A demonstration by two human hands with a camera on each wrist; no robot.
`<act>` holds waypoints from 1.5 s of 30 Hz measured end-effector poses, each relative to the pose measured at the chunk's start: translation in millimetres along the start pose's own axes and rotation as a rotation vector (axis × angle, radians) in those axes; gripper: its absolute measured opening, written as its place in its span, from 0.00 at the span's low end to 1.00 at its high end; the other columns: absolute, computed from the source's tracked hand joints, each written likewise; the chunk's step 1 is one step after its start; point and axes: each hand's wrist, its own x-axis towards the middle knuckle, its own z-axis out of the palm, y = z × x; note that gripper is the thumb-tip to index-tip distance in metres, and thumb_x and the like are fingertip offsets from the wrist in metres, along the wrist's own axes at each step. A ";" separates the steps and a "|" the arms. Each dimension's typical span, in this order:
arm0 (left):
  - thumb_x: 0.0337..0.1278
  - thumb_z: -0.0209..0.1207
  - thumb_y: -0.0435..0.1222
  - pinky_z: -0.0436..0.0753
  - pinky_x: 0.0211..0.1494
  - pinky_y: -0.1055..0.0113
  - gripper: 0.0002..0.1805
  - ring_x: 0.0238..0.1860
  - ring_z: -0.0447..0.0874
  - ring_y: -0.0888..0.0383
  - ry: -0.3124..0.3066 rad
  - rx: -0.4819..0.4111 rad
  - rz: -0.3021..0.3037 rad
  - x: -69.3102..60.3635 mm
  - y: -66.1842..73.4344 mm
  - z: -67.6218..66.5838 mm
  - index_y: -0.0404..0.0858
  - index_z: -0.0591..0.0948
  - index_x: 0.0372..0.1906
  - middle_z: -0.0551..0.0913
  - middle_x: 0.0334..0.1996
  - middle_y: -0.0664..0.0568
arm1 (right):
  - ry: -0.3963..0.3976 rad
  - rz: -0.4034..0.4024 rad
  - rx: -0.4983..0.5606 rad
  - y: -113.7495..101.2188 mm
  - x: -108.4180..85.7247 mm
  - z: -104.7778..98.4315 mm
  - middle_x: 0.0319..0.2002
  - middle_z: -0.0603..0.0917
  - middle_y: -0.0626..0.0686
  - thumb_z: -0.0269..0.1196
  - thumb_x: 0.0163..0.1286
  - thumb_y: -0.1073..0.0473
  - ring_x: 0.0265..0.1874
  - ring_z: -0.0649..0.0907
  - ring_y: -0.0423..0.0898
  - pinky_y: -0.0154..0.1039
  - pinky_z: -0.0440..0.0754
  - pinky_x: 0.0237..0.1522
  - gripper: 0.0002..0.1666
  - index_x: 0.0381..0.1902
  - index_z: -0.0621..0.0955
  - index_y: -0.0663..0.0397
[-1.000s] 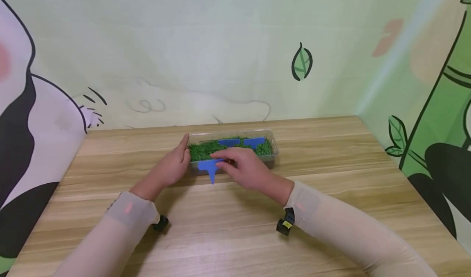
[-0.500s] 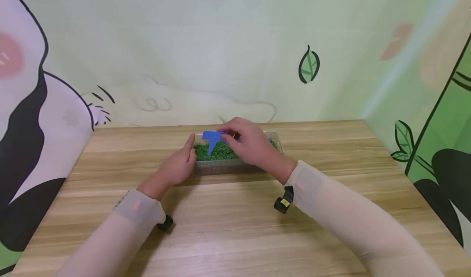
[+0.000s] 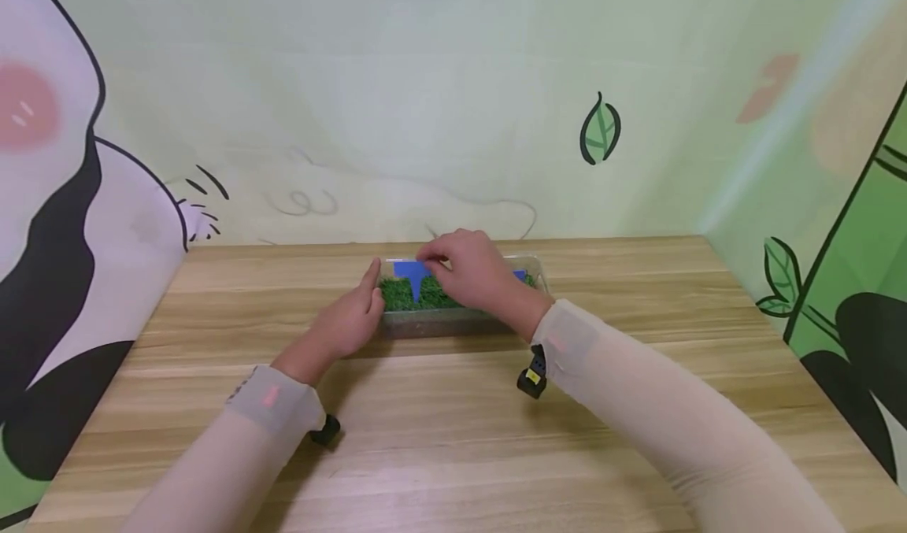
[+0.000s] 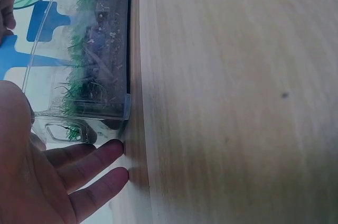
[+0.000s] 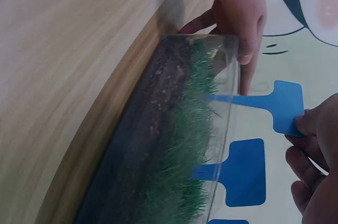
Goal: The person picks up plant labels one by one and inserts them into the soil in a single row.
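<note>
A clear plastic box (image 3: 460, 324) of dark soil and green grass (image 3: 397, 291) stands near the table's back edge. My left hand (image 3: 349, 322) touches its left end; in the left wrist view several fingers (image 4: 92, 167) stretch out straight beside that end. My right hand (image 3: 471, 269) pinches one corner of a blue T-shaped plant label (image 5: 288, 108) between thumb and fingertips. The label is upright, its narrow stem reaching the grass near the box's left end. How deep the tip sits is hidden. Another blue plant label (image 5: 245, 174) stands in the grass beside it.
A third blue label (image 5: 228, 222) shows at the lower edge of the right wrist view. The wooden table (image 3: 425, 438) runs back to a wall covering (image 3: 425, 123) printed with cartoon figures. Black wrist cameras hang under both sleeves.
My right hand has carried the blue plant label from in front of the box back over the grass, then lowered it slightly. My left hand has stayed at the box's left end.
</note>
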 end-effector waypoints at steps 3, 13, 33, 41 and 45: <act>0.79 0.27 0.48 0.71 0.68 0.44 0.34 0.70 0.70 0.43 -0.001 0.001 -0.003 -0.4 0.0 -0.4 0.44 0.34 0.81 0.58 0.76 0.37 | 0.022 -0.013 -0.043 0.1 1.3 2.2 0.43 0.90 0.45 0.61 0.74 0.57 0.42 0.86 0.42 0.44 0.81 0.52 0.12 0.48 0.89 0.46; 0.79 0.27 0.48 0.74 0.65 0.45 0.34 0.66 0.75 0.44 0.004 0.008 -0.002 -0.8 -0.7 -0.4 0.44 0.34 0.81 0.59 0.75 0.37 | 0.017 -0.018 -0.115 3.2 4.5 8.0 0.42 0.90 0.43 0.61 0.74 0.55 0.42 0.84 0.44 0.49 0.77 0.52 0.11 0.47 0.89 0.43; 0.79 0.27 0.48 0.76 0.48 0.53 0.34 0.50 0.78 0.46 0.005 0.019 0.007 0.6 -1.6 1.6 0.44 0.35 0.81 0.64 0.73 0.37 | -0.031 0.013 -0.212 2.6 5.9 20.6 0.41 0.90 0.39 0.62 0.73 0.55 0.40 0.80 0.43 0.45 0.73 0.47 0.11 0.46 0.89 0.39; 0.80 0.27 0.47 0.76 0.59 0.46 0.34 0.61 0.77 0.44 0.010 0.004 0.002 -0.5 0.4 0.2 0.43 0.35 0.81 0.58 0.76 0.37 | -0.047 0.021 -0.257 3.7 5.4 20.6 0.41 0.89 0.39 0.60 0.74 0.56 0.42 0.80 0.45 0.47 0.72 0.52 0.11 0.46 0.88 0.39; 0.79 0.27 0.47 0.76 0.58 0.46 0.34 0.60 0.77 0.45 0.012 0.009 -0.001 -0.1 -0.7 1.5 0.43 0.35 0.81 0.59 0.76 0.37 | -0.051 0.026 -0.263 3.5 5.2 21.0 0.41 0.89 0.39 0.59 0.74 0.56 0.42 0.80 0.45 0.48 0.72 0.53 0.12 0.46 0.88 0.39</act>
